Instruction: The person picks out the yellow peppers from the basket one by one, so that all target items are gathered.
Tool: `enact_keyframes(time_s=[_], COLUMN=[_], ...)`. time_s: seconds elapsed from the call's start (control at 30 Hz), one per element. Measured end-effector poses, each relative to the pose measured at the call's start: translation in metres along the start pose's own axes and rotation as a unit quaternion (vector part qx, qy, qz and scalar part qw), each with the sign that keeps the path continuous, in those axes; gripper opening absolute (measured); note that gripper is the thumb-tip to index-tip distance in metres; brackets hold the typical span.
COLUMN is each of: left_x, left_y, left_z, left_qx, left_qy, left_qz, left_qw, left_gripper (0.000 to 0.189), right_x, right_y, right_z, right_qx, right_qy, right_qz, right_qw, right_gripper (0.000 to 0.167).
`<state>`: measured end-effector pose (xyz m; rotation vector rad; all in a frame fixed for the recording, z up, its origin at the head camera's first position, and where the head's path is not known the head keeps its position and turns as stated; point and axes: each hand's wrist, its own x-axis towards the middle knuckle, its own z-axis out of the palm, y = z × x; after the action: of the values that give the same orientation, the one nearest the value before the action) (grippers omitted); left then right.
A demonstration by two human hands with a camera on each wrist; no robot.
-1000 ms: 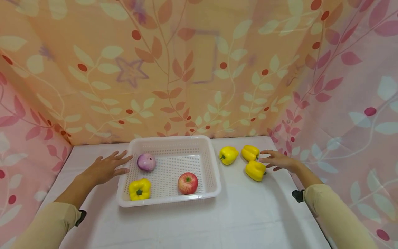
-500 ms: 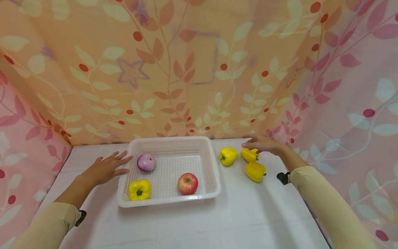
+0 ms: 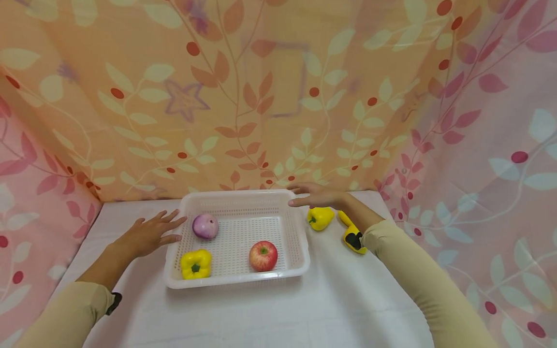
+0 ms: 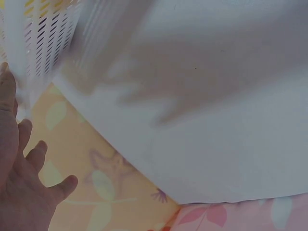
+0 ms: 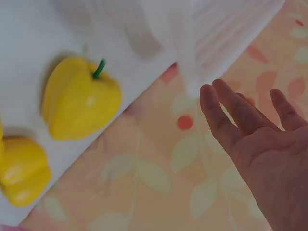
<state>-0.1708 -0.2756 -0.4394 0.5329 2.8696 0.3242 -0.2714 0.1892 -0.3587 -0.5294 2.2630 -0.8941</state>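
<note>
A white perforated basket [image 3: 237, 279] stands on the table, holding a purple onion [image 3: 205, 226], a yellow bell pepper [image 3: 196, 264] and a red apple [image 3: 263, 256]. My left hand [image 3: 149, 236], fingers spread, is at the basket's left side. At the far right corner of the basket is my right hand [image 3: 319, 195], its fingers extended and nothing in it. Whether either hand touches the rim I cannot tell. Just below the right hand lies another yellow bell pepper [image 5: 82, 98]. Two more yellow peppers [image 3: 353, 238] are partly hidden behind the right forearm.
A white cloth covers the table [image 3: 278, 314]. Orange floral fabric [image 3: 243, 121] hangs behind it, and pink floral fabric [image 3: 491, 159] hangs along the right and left sides.
My right hand has moved left from beside the right-hand peppers, over them, to the basket's far right corner. The left hand, basket and its contents have stayed in place.
</note>
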Motion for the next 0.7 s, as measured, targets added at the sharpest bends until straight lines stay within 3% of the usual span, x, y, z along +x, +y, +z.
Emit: enact_keyframes(time_s=[0.23, 0.43, 0.7], left_x=[0.001, 0.002, 0.001], left_y=[-0.002, -0.002, -0.002], left_z=[0.002, 0.002, 0.001], left_qx=[0.001, -0.010, -0.011], left_qy=[-0.001, -0.006, -0.007], left_qz=[-0.002, -0.003, -0.006], left_qw=[1.0000, 0.9999, 0.9999], left_gripper=[0.064, 0.065, 0.065], right_x=[0.028, 0.047, 0.062], right_y=[-0.025, -0.037, -0.051], right_z=[0.032, 0.055, 0.081], right_qx=[0.021, 0.036, 0.043], right_qy=[-0.026, -0.032, -0.056], right_qz=[-0.036, -0.059, -0.060], right_qw=[0.9988, 0.9971, 0.9957], right_gripper=[0.082, 0.078, 0.076])
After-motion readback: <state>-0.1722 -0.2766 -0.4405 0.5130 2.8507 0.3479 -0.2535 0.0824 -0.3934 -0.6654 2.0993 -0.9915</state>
